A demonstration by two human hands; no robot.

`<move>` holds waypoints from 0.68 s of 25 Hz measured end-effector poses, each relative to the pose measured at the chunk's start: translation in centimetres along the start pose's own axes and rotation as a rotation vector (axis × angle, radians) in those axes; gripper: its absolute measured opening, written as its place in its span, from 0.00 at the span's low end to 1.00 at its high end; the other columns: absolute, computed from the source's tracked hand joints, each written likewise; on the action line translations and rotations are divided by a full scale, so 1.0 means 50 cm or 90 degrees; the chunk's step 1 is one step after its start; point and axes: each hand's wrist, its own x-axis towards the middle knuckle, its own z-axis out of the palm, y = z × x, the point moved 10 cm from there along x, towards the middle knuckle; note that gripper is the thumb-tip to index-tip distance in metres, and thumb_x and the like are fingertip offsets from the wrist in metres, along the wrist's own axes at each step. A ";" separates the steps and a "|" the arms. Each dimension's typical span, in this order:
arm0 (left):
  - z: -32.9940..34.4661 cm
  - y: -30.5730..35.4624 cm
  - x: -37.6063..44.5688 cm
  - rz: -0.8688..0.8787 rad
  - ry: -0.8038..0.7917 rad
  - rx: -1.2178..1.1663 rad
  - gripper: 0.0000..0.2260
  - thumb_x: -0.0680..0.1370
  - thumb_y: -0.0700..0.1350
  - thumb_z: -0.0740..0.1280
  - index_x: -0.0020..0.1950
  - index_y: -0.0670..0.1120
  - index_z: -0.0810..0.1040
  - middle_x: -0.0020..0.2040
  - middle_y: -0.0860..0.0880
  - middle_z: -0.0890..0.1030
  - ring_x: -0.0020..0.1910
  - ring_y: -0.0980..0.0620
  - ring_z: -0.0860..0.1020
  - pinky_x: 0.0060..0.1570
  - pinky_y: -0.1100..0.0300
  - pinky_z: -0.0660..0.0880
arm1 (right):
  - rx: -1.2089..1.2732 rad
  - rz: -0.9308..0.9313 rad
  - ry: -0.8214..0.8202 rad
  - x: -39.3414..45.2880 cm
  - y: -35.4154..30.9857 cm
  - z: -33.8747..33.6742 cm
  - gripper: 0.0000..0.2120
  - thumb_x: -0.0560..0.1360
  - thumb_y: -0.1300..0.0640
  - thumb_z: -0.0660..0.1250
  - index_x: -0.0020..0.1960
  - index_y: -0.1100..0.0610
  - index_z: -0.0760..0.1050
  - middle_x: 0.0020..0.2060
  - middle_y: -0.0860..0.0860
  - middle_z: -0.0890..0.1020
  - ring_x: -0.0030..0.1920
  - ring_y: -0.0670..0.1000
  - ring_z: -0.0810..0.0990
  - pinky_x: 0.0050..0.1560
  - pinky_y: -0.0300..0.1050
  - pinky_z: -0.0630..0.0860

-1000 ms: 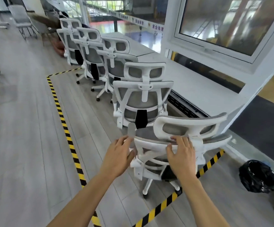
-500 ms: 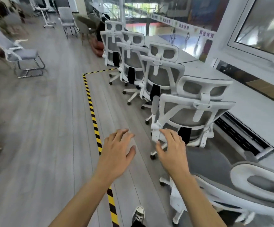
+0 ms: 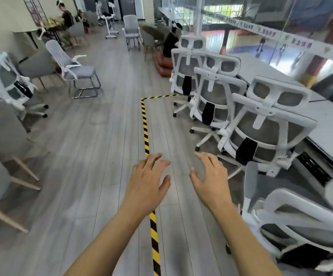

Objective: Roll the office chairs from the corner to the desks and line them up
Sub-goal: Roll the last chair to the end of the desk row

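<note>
While hands hover empty, banner writing blurs.

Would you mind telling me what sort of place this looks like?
Probably an open-plan office: white mesh office chairs lined along a long desk, with yellow-black floor tape marking the zone.

white-grey chairs [image 3: 267,134], yellow-black striped tape [image 3: 145,124]

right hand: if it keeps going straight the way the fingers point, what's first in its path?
Probably nothing soon. The right hand points up-frame over bare floor, passing left of the nearest chair base. Depth is unclear, so that clearance is a guess.
</note>
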 end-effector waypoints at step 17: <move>0.100 -0.630 0.989 0.065 0.000 0.035 0.17 0.80 0.53 0.60 0.69 0.54 0.71 0.73 0.49 0.68 0.72 0.45 0.64 0.69 0.48 0.63 | -0.057 0.029 -0.005 0.973 -0.049 0.537 0.22 0.78 0.47 0.63 0.72 0.43 0.68 0.71 0.43 0.67 0.73 0.47 0.64 0.75 0.50 0.59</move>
